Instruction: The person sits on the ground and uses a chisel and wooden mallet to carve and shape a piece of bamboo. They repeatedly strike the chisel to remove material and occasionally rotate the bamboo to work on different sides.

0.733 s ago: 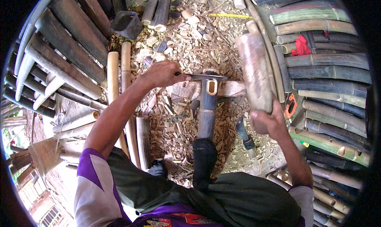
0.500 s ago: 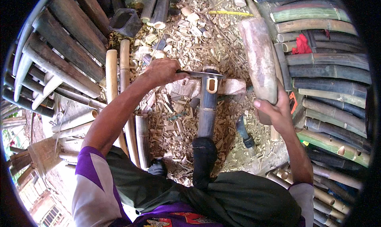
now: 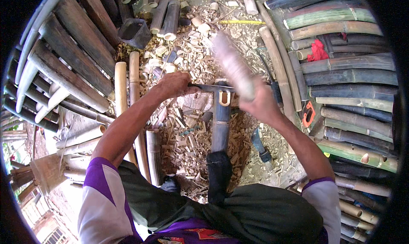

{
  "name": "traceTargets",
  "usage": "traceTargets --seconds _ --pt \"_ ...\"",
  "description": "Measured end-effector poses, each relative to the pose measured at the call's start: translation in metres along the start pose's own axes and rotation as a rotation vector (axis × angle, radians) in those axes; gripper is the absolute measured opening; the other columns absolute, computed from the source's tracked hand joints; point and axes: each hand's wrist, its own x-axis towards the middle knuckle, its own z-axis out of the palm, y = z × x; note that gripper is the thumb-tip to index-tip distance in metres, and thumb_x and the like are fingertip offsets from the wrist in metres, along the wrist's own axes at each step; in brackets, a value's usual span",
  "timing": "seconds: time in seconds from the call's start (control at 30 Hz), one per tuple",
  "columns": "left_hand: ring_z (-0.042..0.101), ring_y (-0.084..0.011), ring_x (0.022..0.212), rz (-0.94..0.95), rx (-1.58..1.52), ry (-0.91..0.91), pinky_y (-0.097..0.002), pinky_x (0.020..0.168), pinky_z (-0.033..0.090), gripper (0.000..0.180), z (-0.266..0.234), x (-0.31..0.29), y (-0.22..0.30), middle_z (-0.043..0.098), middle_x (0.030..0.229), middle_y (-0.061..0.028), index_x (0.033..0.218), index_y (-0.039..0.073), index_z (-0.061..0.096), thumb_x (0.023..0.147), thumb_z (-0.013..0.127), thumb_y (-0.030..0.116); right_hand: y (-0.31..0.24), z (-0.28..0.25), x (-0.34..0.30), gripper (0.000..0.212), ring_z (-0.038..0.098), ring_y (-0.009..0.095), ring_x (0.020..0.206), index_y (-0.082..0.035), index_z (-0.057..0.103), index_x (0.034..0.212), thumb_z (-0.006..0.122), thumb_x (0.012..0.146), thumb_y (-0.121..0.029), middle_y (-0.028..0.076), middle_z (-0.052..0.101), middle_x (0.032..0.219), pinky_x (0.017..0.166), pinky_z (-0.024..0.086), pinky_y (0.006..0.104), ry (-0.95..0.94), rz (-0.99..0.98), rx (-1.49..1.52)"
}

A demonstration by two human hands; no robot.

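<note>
My left hand is closed around the handle of a knife; its long metal blade lies across the far end of a dark bamboo pole, just beyond a rectangular hole cut in it. My right hand grips a thick wooden club, blurred by motion and tilted above the blade's right end. The pole's far part rests over a pale wooden block. A foot in a black sock presses on the near end of the pole.
Wood chips cover the floor. Stacked bamboo poles line the right side, with an orange-handled tool beside them. Upright poles stand left, near a dark plastic container. A dark-handled tool lies right of the foot.
My right hand has swung the club leftward from the right side to over the blade. The left hand keeps its grip on the knife, nearly in place.
</note>
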Motion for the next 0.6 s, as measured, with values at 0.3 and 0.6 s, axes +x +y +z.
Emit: traceTargets --seconds 0.3,0.6 --pt "0.067 -0.0318 0.072 0.027 -0.025 -0.105 -0.0487 0.067 0.053 0.071 0.0 0.009 -0.02 0.067 0.075 -0.0154 0.083 0.0 0.069 0.087 0.064 0.071 -0.049 -0.04 0.043 0.059 0.068 0.019 0.074 0.004 0.054 0.123 0.079 0.075 -0.018 0.014 0.068 0.096 0.065 0.059 0.0356 0.118 -0.064 0.433" --pt "0.053 -0.0081 0.052 -0.287 -0.6 -0.819 -0.0282 0.046 0.043 0.042 -0.01 0.03 -0.044 0.068 0.067 -0.0009 0.087 0.011 0.08 0.092 0.072 0.052 -0.019 -0.036 0.029 0.072 0.07 0.027 0.09 0.005 0.047 0.134 0.076 0.074 -0.023 0.021 0.066 0.111 0.077 0.059 0.0415 -0.379 0.23 0.389"
